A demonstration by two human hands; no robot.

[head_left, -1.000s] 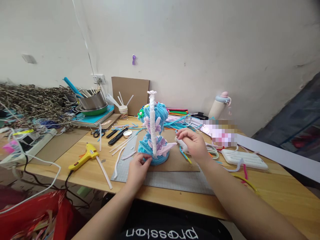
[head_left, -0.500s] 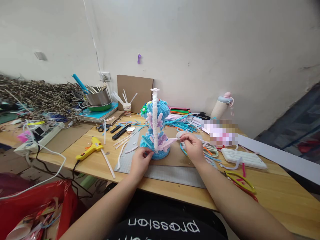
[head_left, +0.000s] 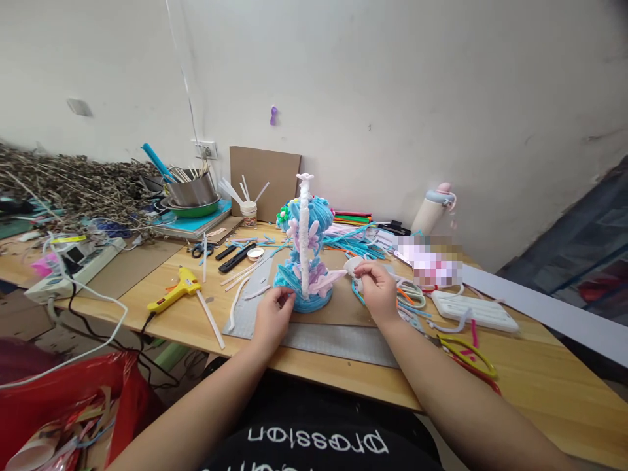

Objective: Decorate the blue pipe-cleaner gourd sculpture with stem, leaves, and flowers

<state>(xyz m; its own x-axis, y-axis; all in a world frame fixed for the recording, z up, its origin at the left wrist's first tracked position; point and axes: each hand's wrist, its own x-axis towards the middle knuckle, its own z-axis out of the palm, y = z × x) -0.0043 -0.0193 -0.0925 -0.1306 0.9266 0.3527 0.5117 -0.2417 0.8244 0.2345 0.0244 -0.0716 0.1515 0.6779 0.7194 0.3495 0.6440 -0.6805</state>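
A blue model made of fuzzy pipe cleaners [head_left: 321, 222] stands upright on a round blue base, with a white wrapped stem [head_left: 305, 252] topped by a white flower in front. Pink butterfly-like shapes [head_left: 321, 280] sit low on it, one pointing right. My left hand [head_left: 273, 317] has its fingers bent together at the left of the base, touching it. Right of the pink tip, my right hand [head_left: 377, 291] is closed in a pinch; what lies between the fingertips is too small to make out. A white round piece [head_left: 352, 264] lies just behind those fingers.
A yellow glue gun [head_left: 176, 291] lies left, near a power strip [head_left: 76, 271]. Loose blue pipe cleaners [head_left: 367, 245] lie behind. At right are a white case [head_left: 475, 311], yellow-and-red-handled pliers [head_left: 468, 356] and a bottle [head_left: 432, 209]. A red bag [head_left: 132, 386] hangs below left.
My left hand has shifted slightly up and left along the base. The right hand keeps its pinch in nearly the same place. The view has tilted a little.
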